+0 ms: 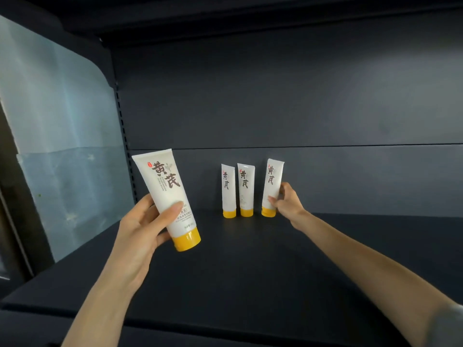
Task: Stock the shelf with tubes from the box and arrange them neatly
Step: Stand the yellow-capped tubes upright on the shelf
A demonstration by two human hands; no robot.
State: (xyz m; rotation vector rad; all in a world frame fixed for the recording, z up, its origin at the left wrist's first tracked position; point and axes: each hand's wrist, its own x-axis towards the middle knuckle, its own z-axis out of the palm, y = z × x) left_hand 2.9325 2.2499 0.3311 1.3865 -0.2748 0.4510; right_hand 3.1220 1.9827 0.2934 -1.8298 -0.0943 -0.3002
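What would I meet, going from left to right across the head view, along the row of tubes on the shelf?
The pale side panel → tube gripped by the left hand → first standing tube → second standing tube → third tube, pinched by the right hand.

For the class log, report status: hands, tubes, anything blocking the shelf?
Left hand grips a spare tube, held above the shelf. Right hand pinches the rightmost tube, third in line, leaning slightly. Nothing seen blocking the row.
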